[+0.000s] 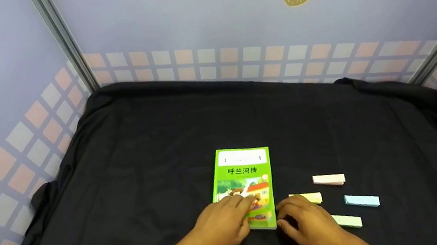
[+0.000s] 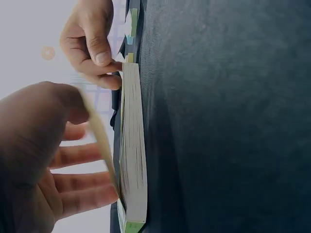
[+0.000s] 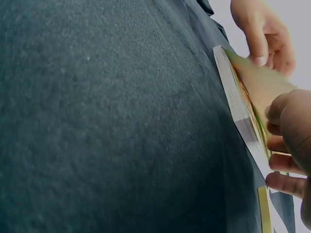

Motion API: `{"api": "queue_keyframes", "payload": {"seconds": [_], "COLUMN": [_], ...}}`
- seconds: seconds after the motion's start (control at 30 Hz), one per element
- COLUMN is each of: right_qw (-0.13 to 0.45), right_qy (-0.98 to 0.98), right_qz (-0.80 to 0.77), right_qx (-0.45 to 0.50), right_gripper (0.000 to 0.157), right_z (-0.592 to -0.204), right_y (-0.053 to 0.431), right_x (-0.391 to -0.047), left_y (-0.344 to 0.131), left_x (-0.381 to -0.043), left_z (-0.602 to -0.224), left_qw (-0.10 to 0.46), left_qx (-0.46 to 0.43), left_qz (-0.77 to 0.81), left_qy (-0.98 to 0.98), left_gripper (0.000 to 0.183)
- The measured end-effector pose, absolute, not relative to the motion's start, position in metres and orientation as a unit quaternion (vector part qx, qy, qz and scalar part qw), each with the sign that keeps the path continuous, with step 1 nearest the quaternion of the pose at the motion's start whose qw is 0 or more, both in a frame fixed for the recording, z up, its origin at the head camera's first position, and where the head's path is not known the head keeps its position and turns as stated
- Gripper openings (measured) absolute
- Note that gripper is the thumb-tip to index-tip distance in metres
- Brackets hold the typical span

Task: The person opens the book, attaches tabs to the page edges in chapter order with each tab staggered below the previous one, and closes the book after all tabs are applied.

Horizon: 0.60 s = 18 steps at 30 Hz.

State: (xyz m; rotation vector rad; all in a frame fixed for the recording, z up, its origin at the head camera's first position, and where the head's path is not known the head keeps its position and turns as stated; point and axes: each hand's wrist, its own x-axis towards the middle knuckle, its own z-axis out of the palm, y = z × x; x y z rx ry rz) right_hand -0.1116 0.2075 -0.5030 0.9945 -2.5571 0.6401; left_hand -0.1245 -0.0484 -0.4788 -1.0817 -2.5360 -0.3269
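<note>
Bowing upward: illustrated green cover (image 1: 247, 174) of book (image 2: 133, 141); right grip (image 1: 313, 222) pinching edge, left grip (image 1: 223, 223): hold unclear.

Black cloth-draped surface (image 1: 153, 144), creased, bunched at rear edge. Lying on it: green-covered paperback (image 1: 245, 174), front middle. Right of it, four narrow paper pads: yellow pad (image 1: 314, 198) nearest, pink pad (image 1: 328, 179), blue pad (image 1: 362, 200), pale-green pad (image 1: 348, 221).
</note>
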Motion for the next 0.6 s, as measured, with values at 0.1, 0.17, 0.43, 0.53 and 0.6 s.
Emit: {"api": "queue_keyframes", "payload": {"seconds": [0.1, 0.17, 0.43, 0.53, 0.6], "right_qw": [0.170, 0.162, 0.112, 0.116, 0.122], "right_qy": [-0.889, -0.887, -0.888, -0.884, -0.883], "right_qz": [0.224, 0.218, 0.186, 0.186, 0.184], "right_qx": [0.361, 0.375, 0.406, 0.413, 0.414], "right_gripper": [0.020, 0.027, 0.030, 0.029, 0.028], "right_z": [-0.503, -0.503, -0.506, -0.506, -0.507], "right_y": [0.204, 0.201, 0.194, 0.193, 0.193], "right_x": [-0.113, -0.114, -0.114, -0.115, -0.115], "left_y": [-0.048, -0.049, -0.065, -0.075, -0.079], "left_x": [-0.124, -0.125, -0.125, -0.122, -0.121], "left_z": [-0.479, -0.476, -0.453, -0.453, -0.457], "left_qw": [0.248, 0.296, 0.522, 0.465, 0.381], "left_qx": [-0.386, -0.391, -0.216, -0.166, -0.186], "left_qz": [-0.137, -0.152, -0.033, 0.019, 0.034], "left_qy": [-0.878, -0.858, -0.824, -0.870, -0.905], "left_gripper": [0.070, 0.081, 0.041, 0.032, 0.025]}}
